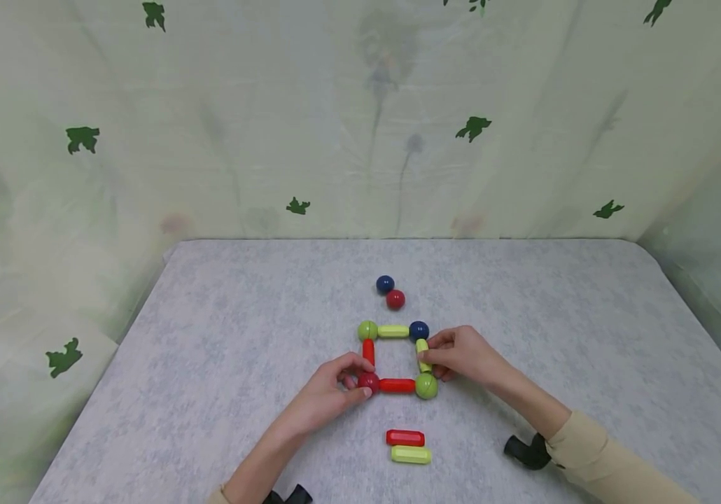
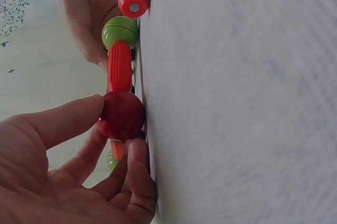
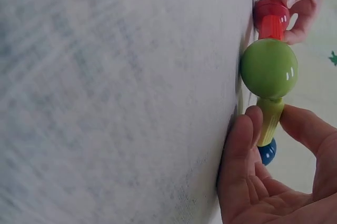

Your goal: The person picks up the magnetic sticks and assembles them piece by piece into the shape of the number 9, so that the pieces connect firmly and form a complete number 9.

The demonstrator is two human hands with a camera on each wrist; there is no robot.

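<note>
A square of magnetic rods and balls lies flat on the table. My left hand (image 1: pixel 329 393) pinches the red ball (image 1: pixel 369 383) at its front left corner, thumb and fingers on either side. On the square's right side, my right hand (image 1: pixel 466 355) pinches a yellow-green rod (image 3: pixel 270 121) between thumb and fingers. That rod runs between a green ball (image 1: pixel 426 386) in front and a dark blue ball (image 1: pixel 419 330) behind. A red rod (image 1: pixel 397 386) forms the front side, another red rod (image 1: pixel 369 350) the left. Behind are a green ball (image 1: pixel 367 330) and a yellow-green rod (image 1: pixel 393 331).
Beyond the square, a loose blue ball (image 1: pixel 385 284) and red ball (image 1: pixel 395 299) sit together. Nearer me lie a red rod (image 1: pixel 405 438) and a yellow-green rod (image 1: pixel 411 455), side by side. The grey table (image 1: pixel 241 301) ends at a leaf-patterned curtain (image 1: pixel 222 154).
</note>
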